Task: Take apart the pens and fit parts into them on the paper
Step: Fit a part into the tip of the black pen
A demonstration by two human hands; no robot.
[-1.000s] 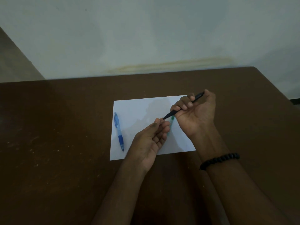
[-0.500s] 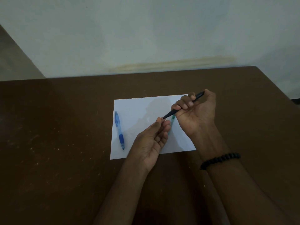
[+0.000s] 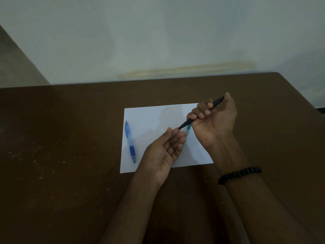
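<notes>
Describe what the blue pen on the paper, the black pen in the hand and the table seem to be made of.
Translucent blue click pen: likely clear plastic, with a darker, possibly rubbery grip. Slim black pen in the right hand: opaque, matte, probably plastic. Dark brown table: smooth and scuffed with pale specks, maybe laminate or painted wood. White sheet: thin, flat paper.

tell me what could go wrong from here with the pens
1. The left hand is open with its fingertips at the tip of the black pen gripped in the right hand; a small part pulled off there might slip and roll off the paper.
2. The green pen lies half hidden under both hands and could get knocked.
</notes>
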